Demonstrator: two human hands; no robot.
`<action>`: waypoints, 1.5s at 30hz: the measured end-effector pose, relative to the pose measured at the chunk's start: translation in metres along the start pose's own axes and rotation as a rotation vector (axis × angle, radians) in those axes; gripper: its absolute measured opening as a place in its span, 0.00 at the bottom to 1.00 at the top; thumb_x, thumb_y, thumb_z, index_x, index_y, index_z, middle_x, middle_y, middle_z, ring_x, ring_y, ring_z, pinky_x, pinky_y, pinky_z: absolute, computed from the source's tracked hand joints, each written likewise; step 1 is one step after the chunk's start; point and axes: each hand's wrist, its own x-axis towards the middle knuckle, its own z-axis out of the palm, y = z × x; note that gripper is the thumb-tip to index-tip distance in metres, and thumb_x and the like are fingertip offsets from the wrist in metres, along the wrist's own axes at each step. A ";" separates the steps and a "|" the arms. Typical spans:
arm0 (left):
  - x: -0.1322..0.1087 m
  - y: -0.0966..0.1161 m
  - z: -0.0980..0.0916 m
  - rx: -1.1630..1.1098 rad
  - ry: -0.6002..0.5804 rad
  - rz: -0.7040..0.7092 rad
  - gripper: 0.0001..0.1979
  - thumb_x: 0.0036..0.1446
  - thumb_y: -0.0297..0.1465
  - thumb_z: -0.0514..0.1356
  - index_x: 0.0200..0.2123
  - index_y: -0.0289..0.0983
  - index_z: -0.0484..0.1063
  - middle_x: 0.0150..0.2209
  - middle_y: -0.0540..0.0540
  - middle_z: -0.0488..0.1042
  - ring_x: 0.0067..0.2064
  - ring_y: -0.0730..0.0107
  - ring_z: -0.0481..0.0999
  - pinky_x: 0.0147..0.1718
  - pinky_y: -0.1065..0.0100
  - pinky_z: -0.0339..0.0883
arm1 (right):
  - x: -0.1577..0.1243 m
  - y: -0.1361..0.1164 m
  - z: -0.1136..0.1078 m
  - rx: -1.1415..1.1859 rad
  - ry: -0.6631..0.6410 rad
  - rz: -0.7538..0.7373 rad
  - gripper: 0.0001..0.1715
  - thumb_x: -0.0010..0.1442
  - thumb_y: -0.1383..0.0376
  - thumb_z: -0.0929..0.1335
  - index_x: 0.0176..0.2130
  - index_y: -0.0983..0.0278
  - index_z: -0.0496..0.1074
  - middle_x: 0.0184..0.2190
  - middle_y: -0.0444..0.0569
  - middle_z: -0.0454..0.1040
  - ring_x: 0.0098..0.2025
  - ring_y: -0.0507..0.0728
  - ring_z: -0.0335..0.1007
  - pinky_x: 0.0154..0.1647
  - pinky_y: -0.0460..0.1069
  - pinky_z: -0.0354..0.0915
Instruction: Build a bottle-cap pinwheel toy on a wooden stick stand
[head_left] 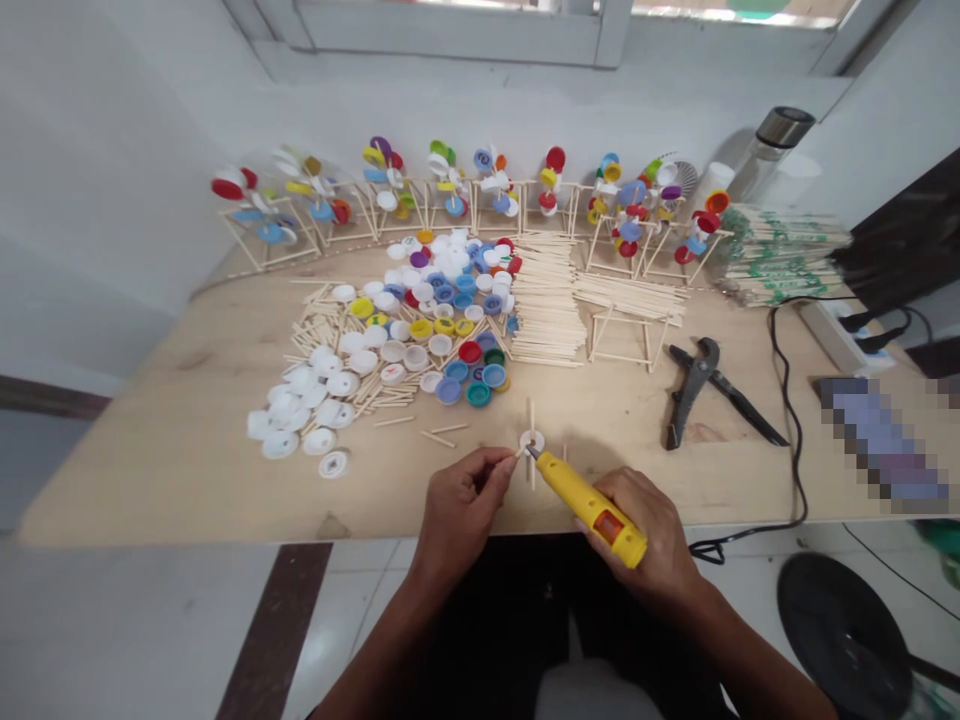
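My right hand [646,520] is wrapped round a yellow hot glue gun [581,492]. Its dark nozzle points at a white round disc [534,438] lying near the table's front edge. Short wooden sticks [532,412] stick out from the disc away from me and toward me. Between thumb and forefinger my left hand [472,490] pinches a short wooden stick [520,451], its far end at the disc by the nozzle. Whether that end touches the disc I cannot tell. Another short stick piece [565,454] lies just right of the disc.
Bottle caps [450,290] and cut sticks [319,325] cover the table's middle left, beside long sticks [547,300]. Stick frames with coloured caps [454,190] line the back. Cutters [697,385], a black cable [787,400], a power strip [847,340] and a pixelated item [885,440] lie right.
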 end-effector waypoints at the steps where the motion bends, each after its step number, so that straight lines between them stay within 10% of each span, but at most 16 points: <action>1: 0.000 0.000 0.000 -0.004 0.001 0.000 0.12 0.54 0.38 0.59 0.30 0.36 0.77 0.17 0.55 0.65 0.20 0.76 0.64 0.20 0.74 0.59 | 0.000 0.000 0.000 -0.002 0.004 0.004 0.07 0.62 0.63 0.64 0.33 0.63 0.63 0.25 0.46 0.69 0.27 0.54 0.63 0.28 0.48 0.58; 17: -0.002 0.005 -0.003 -0.057 -0.013 -0.024 0.13 0.54 0.39 0.59 0.30 0.36 0.76 0.16 0.54 0.65 0.20 0.75 0.64 0.21 0.73 0.59 | -0.001 0.000 -0.002 0.006 0.010 0.048 0.06 0.61 0.64 0.64 0.32 0.62 0.64 0.25 0.46 0.69 0.27 0.54 0.64 0.28 0.48 0.59; 29: 0.026 -0.025 -0.012 0.584 0.033 0.667 0.09 0.61 0.32 0.54 0.31 0.37 0.72 0.29 0.46 0.76 0.33 0.66 0.73 0.36 0.65 0.65 | -0.013 0.021 -0.001 0.480 -0.013 0.486 0.12 0.61 0.56 0.66 0.36 0.63 0.66 0.26 0.43 0.66 0.28 0.52 0.65 0.25 0.45 0.62; 45: 0.038 -0.028 -0.012 0.687 -0.016 0.743 0.10 0.62 0.30 0.54 0.32 0.38 0.73 0.30 0.46 0.77 0.34 0.65 0.72 0.36 0.63 0.62 | -0.012 0.032 0.004 0.551 -0.027 0.538 0.17 0.60 0.55 0.67 0.43 0.65 0.70 0.31 0.48 0.74 0.41 0.60 0.73 0.35 0.48 0.70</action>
